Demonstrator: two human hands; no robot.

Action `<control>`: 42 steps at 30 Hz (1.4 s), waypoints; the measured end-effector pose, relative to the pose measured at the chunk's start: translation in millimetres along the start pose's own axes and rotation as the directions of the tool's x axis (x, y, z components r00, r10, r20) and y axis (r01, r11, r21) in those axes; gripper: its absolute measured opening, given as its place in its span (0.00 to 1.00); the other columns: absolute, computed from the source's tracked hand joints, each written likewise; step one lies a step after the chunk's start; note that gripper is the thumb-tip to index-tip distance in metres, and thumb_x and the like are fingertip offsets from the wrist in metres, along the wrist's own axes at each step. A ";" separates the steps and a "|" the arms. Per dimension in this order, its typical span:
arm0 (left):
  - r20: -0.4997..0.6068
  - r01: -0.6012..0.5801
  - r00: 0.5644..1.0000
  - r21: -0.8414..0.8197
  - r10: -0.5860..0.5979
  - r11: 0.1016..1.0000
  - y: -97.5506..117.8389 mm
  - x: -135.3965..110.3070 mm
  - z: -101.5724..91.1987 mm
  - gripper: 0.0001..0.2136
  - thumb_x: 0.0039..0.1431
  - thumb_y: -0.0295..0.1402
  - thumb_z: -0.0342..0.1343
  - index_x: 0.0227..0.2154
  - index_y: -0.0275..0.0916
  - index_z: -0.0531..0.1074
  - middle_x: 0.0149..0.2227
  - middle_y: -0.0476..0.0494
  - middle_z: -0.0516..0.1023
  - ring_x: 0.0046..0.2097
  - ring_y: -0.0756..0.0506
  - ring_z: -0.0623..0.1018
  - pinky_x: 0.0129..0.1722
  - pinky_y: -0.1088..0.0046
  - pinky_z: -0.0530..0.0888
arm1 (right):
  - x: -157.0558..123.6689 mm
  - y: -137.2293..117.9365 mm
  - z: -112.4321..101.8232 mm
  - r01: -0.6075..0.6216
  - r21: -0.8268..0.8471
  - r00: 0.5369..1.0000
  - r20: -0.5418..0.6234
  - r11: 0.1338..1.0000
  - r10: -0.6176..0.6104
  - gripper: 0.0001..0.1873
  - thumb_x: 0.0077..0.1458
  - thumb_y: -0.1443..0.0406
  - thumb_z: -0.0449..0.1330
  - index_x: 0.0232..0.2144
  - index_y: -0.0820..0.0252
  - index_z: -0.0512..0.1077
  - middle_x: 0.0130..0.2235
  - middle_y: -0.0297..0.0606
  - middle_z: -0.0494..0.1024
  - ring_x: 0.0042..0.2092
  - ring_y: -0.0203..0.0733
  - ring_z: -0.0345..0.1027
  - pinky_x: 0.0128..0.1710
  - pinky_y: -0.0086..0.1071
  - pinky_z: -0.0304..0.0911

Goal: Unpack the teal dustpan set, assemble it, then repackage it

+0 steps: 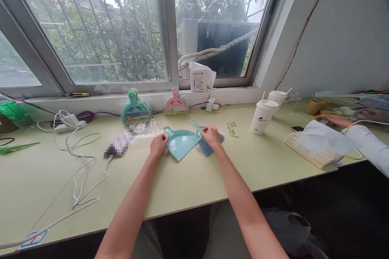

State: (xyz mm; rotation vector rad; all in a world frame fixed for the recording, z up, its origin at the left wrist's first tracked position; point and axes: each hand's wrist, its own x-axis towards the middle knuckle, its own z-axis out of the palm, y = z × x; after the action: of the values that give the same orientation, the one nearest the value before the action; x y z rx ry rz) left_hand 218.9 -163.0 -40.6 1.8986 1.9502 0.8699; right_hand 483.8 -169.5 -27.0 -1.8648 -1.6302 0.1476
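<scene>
Reached with both bare arms over a pale yellow-green counter (188, 198). Pinched the left edge of a glossy turquoise plastic dustpan (182, 145) in the closed fingers of the left hand (159, 145), near the looped handle. Gripped a small hand brush with turquoise handle and blue bristles (205, 148) in the right hand (212, 136), fingers closed around the part just above the bristles. Had the dustpan at the middle of the counter, handle toward the far left and wide mouth toward the near right, and the brush right beside that mouth; could not tell whether touching.

Saw a crumpled clear plastic wrapper (146, 130) near the dustpan handle, beyond the left hand, and a small yellow-green printed card (232, 129) flat to the right of the brush. Faced, along the wall below the window, a cluster of green and turquoise dustpan-and-brush sets (136, 109) and, to its right, a pink dustpan-and-brush set (176, 103). Noticed farther right two white lidded cups with straws (263, 117), then a tan printed tissue pack (310, 149), and behind it a co-worker's hand (336, 120) below a white sleeve.
</scene>
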 end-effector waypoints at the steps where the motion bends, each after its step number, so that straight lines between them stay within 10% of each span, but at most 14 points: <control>1: 0.083 -0.020 0.996 -0.086 0.027 0.996 4.2 -2.7 2.4 0.11 0.56 0.40 0.50 0.25 0.40 0.69 0.28 0.43 0.76 0.31 0.44 0.74 0.29 0.72 0.64 | -2.5 -5.2 2.6 0.055 0.011 0.998 0.034 0.998 -0.056 0.10 0.53 0.59 0.59 0.35 0.57 0.75 0.43 0.41 0.76 0.51 0.46 0.64 0.45 0.33 0.59; 5: 0.298 -0.241 0.885 -0.363 0.357 0.900 24.8 -17.3 12.6 0.15 0.58 0.45 0.48 0.27 0.38 0.71 0.27 0.45 0.75 0.30 0.46 0.73 0.32 0.71 0.68 | -12.4 -21.2 12.2 0.260 0.035 0.948 0.179 0.965 -0.262 0.08 0.56 0.61 0.57 0.32 0.55 0.76 0.43 0.37 0.77 0.50 0.44 0.64 0.48 0.34 0.57; 11: 0.056 -0.605 0.796 0.097 0.602 0.790 33.1 -24.3 8.5 0.09 0.57 0.34 0.54 0.41 0.43 0.72 0.42 0.42 0.74 0.44 0.42 0.72 0.43 0.67 0.69 | -8.8 -15.7 16.8 0.322 0.122 0.906 0.250 0.939 -0.343 0.11 0.55 0.57 0.59 0.37 0.52 0.78 0.43 0.36 0.77 0.47 0.43 0.65 0.46 0.34 0.58; 24: 0.159 -0.754 0.638 0.327 0.753 0.570 18.0 -15.7 9.7 0.17 0.57 0.18 0.44 0.44 0.41 0.71 0.46 0.39 0.73 0.49 0.42 0.72 0.47 0.64 0.69 | -3.9 -8.6 32.8 0.329 0.271 0.884 0.249 0.905 -0.396 0.11 0.50 0.59 0.64 0.38 0.52 0.78 0.45 0.35 0.77 0.49 0.43 0.63 0.50 0.35 0.57; 35: 0.208 -0.639 0.770 0.254 0.604 0.726 24.7 -18.0 14.7 0.17 0.54 0.16 0.45 0.38 0.39 0.73 0.41 0.39 0.77 0.42 0.43 0.77 0.39 0.70 0.71 | -5.3 -14.0 29.9 0.362 0.152 0.875 0.284 0.920 -0.392 0.10 0.52 0.60 0.63 0.38 0.52 0.78 0.43 0.35 0.77 0.48 0.44 0.64 0.49 0.36 0.58; 42: 0.182 -0.659 0.751 0.264 0.635 0.704 17.8 -16.3 19.1 0.17 0.57 0.18 0.43 0.40 0.40 0.73 0.44 0.39 0.76 0.47 0.41 0.76 0.43 0.66 0.71 | -13.4 -22.2 23.7 0.366 0.090 0.891 0.253 0.926 -0.376 0.09 0.51 0.60 0.62 0.35 0.54 0.77 0.42 0.35 0.78 0.47 0.44 0.64 0.48 0.36 0.58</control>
State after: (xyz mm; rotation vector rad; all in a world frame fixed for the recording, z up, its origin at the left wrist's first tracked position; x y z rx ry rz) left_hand 246.0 -175.6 -48.2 2.8541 1.4131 0.6364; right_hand 450.6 -172.2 -38.1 -1.5157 -2.1222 0.2720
